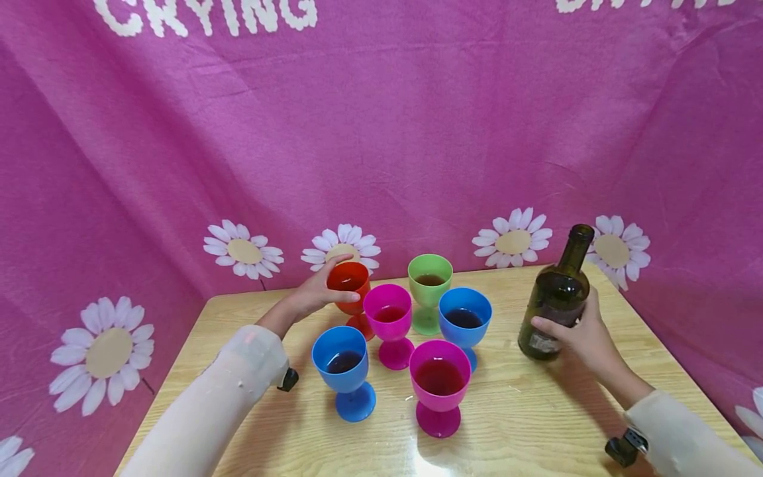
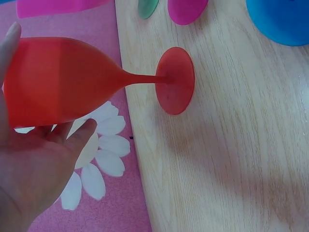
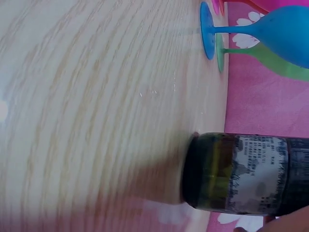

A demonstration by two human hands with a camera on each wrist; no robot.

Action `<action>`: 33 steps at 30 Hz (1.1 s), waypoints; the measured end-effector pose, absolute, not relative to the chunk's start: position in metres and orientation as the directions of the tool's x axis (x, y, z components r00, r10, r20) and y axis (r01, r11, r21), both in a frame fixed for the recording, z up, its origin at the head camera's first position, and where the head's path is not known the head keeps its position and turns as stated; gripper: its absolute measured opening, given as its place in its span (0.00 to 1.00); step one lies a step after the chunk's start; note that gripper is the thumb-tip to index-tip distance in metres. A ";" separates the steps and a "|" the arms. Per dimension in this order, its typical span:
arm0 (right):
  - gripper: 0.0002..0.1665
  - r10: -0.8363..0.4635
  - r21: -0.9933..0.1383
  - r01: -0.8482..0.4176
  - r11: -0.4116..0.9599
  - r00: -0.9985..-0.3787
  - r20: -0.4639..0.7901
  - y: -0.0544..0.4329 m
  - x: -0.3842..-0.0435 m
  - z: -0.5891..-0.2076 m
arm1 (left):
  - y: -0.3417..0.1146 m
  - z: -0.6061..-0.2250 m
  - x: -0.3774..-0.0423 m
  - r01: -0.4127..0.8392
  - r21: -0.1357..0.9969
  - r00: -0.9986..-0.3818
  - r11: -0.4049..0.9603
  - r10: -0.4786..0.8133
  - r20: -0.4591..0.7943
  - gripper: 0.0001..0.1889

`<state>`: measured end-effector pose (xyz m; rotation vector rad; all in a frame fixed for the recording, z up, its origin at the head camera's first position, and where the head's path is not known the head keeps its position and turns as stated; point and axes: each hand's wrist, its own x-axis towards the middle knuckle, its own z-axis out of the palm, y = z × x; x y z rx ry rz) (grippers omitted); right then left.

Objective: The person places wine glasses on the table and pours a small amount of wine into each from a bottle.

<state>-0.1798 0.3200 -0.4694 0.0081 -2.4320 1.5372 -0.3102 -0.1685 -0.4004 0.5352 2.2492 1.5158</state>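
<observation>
My left hand holds the red goblet by its bowl, thumb on the near side and fingers beyond it. Dark liquid shows inside. In the left wrist view the red goblet's foot is at the tabletop, and the hand wraps the bowl. On the right, my right hand grips a dark green wine bottle round its body. The bottle is upright and uncapped. Its printed label faces the right wrist camera, where only a little of the hand shows.
Between the hands stand a green goblet, a pink goblet, a blue goblet, a nearer blue goblet and a nearer pink goblet, each with dark or reddish liquid. A pink daisy-patterned cloth hangs behind the wooden table.
</observation>
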 end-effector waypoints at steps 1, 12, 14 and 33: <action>0.65 0.135 -0.883 -0.148 0.446 -0.964 0.230 0.321 -0.179 -0.468 | -0.168 -0.400 -0.310 0.102 0.933 -0.859 0.345 0.503 -0.092 0.48; 0.56 0.209 -0.808 -0.169 0.565 -0.918 0.338 0.317 -0.162 -0.452 | -0.167 -0.398 -0.307 0.132 0.914 -0.877 0.383 0.475 -0.072 0.47; 0.54 0.235 -0.789 -0.190 0.585 -0.891 0.389 0.313 -0.158 -0.448 | -0.167 -0.398 -0.306 0.130 0.913 -0.879 0.386 0.472 -0.075 0.47; 0.54 0.105 -0.500 -0.365 0.785 -0.718 0.689 0.275 -0.123 -0.417 | -0.168 -0.388 -0.281 0.204 0.829 -0.932 0.520 0.363 0.001 0.51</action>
